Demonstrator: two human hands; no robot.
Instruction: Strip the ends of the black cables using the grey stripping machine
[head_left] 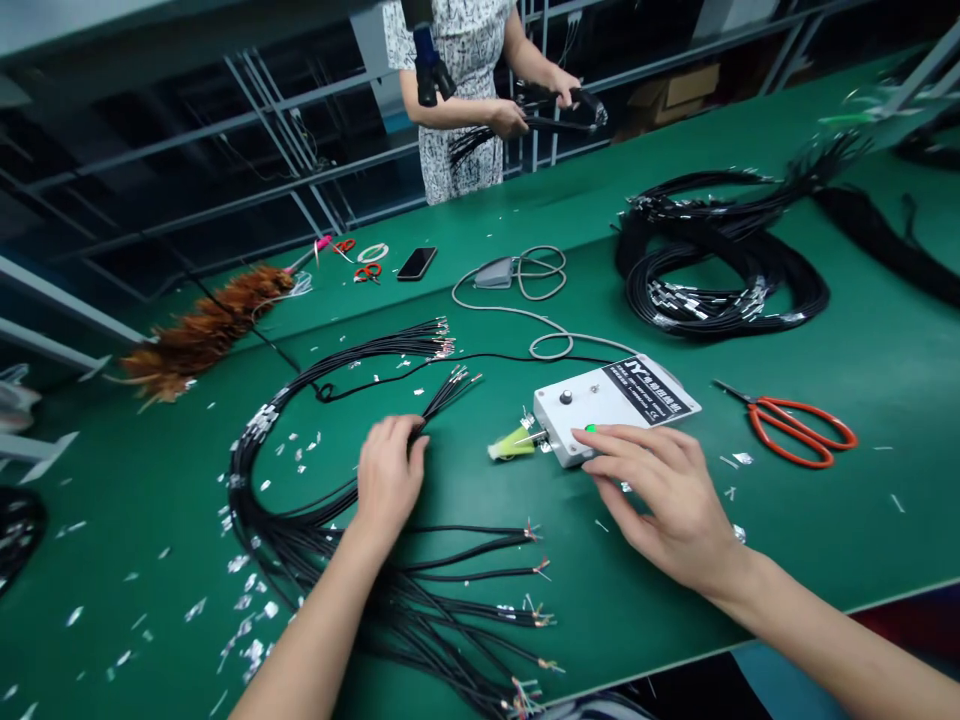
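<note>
My left hand (390,470) is closed around a few black cables (442,395), whose stripped ends point up and to the right. Below and around it spreads a large bundle of black cables (259,500) with bare wire ends. My right hand (664,500) is open, fingers spread, with its fingertips over the front edge of a white control box (577,410) near a green button (591,429). From the box's left side sticks a metal shaft beside a yellow-green piece (514,443).
Red-handled scissors (802,430) lie right of the box, and coiled black cables (720,270) behind it. A phone (417,263), a grey pedal (495,273) and an orange-brown bundle (217,325) lie farther back. Across the table (585,210) a person (465,100) holds cables.
</note>
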